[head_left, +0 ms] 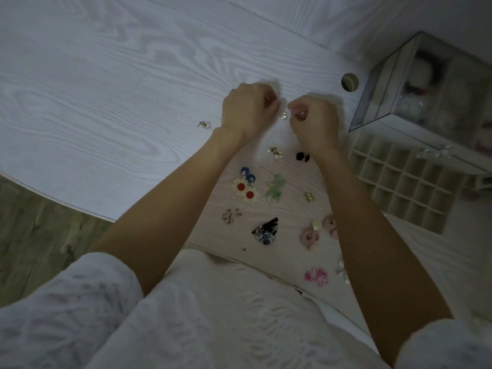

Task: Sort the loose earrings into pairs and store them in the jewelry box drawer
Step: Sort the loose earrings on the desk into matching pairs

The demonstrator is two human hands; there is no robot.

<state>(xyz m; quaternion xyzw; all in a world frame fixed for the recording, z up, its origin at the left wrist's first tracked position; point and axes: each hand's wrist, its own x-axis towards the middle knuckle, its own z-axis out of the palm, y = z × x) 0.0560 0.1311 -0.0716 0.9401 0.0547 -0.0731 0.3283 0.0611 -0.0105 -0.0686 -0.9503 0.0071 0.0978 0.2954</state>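
The earrings [247,187] lie in loose pairs on the table [106,89], most of them left of the open divided drawer [404,182] of the jewelry box [426,89]. Further from the drawer, the left hand [247,110] and right hand [314,121] each have curled fingers, pinching what seems a thin pin. These pieces look light, small and easy to bend, so a grip on the body is safer than on the hook.
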